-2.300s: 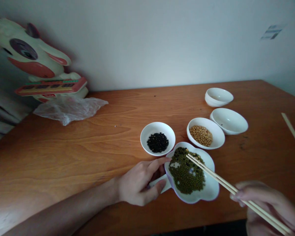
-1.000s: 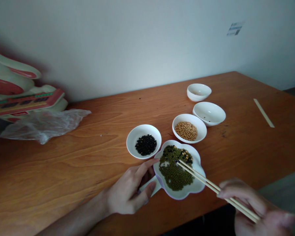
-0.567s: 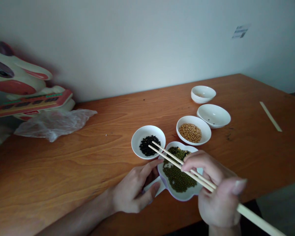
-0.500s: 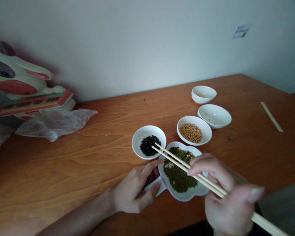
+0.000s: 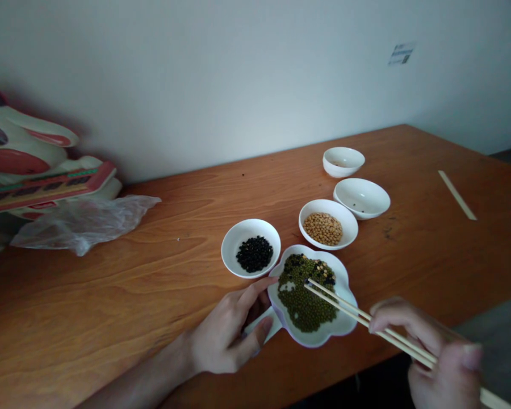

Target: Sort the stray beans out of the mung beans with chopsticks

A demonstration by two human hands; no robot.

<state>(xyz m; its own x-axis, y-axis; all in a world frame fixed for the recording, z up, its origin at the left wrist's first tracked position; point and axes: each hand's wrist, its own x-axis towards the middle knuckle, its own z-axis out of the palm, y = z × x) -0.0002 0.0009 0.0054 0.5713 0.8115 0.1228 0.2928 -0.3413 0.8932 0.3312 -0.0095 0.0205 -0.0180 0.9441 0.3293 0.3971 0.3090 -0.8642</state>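
My left hand (image 5: 230,326) is closed around the handle of a white flower-shaped dish (image 5: 344,324), its index finger resting against the rim. Green beans (image 5: 309,309) cover most of the dish, with some black and yellow beans mixed in toward its far side. My right hand (image 5: 430,346) grips a pair of wooden chopsticks (image 5: 357,315). Their tips are over the beans in the dish, at a dark bean; whether they pinch it I cannot tell. Just beyond the dish stands a white bowl (image 5: 230,250) with black beans (image 5: 255,254).
A bowl (image 5: 352,227) of yellow soybeans touches or nearly touches another white bowl (image 5: 368,199) holding a few dark specks. A further bowl (image 5: 343,162) stands behind. At right lies a wooden strip (image 5: 457,195). A plastic bag (image 5: 89,221) and a cow-shaped toy keyboard (image 5: 46,187) are at left.
My right hand has drawn back to the right, and the chopstick tips have moved from the black-bean bowl to the flower-shaped dish. My left hand keeps its hold on the handle.
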